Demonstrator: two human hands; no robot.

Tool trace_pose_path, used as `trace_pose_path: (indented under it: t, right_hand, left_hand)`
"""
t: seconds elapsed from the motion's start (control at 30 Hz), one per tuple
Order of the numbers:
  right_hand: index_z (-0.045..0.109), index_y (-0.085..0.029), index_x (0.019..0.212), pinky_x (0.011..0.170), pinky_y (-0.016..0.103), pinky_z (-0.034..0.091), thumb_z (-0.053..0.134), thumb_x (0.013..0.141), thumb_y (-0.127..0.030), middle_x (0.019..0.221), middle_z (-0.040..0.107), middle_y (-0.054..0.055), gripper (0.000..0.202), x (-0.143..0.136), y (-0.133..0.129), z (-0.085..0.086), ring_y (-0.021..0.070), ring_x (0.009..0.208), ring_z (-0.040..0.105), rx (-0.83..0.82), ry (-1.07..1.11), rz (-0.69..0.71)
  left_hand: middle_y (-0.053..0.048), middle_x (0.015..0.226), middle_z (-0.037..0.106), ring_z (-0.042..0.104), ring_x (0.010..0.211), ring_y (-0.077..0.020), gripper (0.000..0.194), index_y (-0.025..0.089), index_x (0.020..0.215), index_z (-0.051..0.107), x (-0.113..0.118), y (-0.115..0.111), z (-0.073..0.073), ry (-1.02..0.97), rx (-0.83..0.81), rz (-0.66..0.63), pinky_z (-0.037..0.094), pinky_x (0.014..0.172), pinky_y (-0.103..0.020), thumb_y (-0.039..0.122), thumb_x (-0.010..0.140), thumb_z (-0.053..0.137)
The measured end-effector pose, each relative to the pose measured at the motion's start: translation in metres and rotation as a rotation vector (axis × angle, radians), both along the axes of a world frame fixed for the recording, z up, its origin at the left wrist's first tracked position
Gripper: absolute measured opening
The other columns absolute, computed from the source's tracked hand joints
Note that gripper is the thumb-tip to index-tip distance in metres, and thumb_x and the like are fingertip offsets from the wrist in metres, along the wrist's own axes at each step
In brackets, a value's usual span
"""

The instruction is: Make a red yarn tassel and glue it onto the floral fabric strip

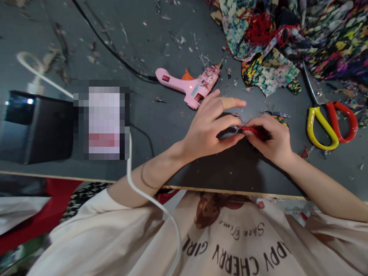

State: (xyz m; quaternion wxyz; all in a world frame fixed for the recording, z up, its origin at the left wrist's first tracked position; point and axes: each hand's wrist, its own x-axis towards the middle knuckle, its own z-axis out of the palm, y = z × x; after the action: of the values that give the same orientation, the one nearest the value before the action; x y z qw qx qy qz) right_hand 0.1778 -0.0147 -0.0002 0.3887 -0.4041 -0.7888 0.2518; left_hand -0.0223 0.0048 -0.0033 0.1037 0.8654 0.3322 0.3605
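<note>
The person's right hand [274,138] is pinching a small, thin red and dark piece of soft material [253,131], with thumb and forefinger clamped on it just above the dark grey tabletop [172,128]. The left hand [204,124] is meeting the piece's dark left end; its thumb and forefinger are coming close around that end, though whether they are gripping it I cannot tell, and its other fingers are spreading apart. Just beyond the left hand, a pink plastic glue gun with an orange trigger [194,86] is lying on its side, and fine threads are clinging around its front. To the right, metal scissors with one red and one yellow handle [318,94] are resting with open blades hard to make out. Beyond the right hand, a multicoloured floral fabric heap [342,46] is spreading, and a tangled red thread bundle [260,30] is lying on it
</note>
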Motion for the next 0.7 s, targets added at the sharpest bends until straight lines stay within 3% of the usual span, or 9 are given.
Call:
trace_pose_path:
  t: [0.33,0.5,0.6,0.7]
  right_hand:
    - [0.061,-0.021,0.084,0.066,0.029,0.047,0.062,0.085,-0.020,0.075,0.066,0.001,0.002,-0.0001,-0.0005,0.0001,0.0146,0.068,0.059,-0.038,0.052,0.039]
    - [0.058,-0.020,0.075,0.066,0.028,0.047,0.050,0.095,-0.025,0.072,0.064,0.000,0.022,0.0045,0.0016,-0.0029,0.0130,0.068,0.060,-0.221,0.314,-0.156]
    - [0.056,-0.020,0.062,0.060,0.029,0.045,0.046,0.097,-0.035,0.062,0.060,-0.001,0.040,0.0074,0.0064,-0.0038,0.0128,0.061,0.059,-0.217,0.428,-0.313]
    - [0.061,-0.020,0.069,0.074,0.034,0.050,0.055,0.093,-0.037,0.087,0.068,0.004,0.030,0.0079,0.0088,-0.0031,0.0176,0.084,0.066,-0.121,0.345,-0.317]
  left_hand:
    - [0.000,0.119,0.068,0.064,0.108,-0.0195,0.005,0.027,0.088,0.061,-0.0002,0.0011,-0.0041,0.010,0.030,-0.020,0.043,0.110,-0.051,0.023,0.087,0.058]
    - [-0.002,0.116,0.069,0.065,0.106,-0.0185,0.004,0.025,0.086,0.060,0.0006,0.0013,-0.0025,-0.036,0.055,-0.018,0.045,0.109,-0.049,0.021,0.088,0.059]
    - [-0.002,0.115,0.069,0.066,0.105,-0.0189,0.007,0.025,0.086,0.061,0.0001,0.0016,-0.0017,-0.006,0.048,0.001,0.046,0.108,-0.049,0.024,0.089,0.056]
    - [-0.002,0.113,0.070,0.066,0.102,-0.0184,0.009,0.025,0.085,0.062,-0.0002,0.0010,-0.0009,0.019,0.047,0.026,0.048,0.105,-0.049,0.026,0.090,0.054]
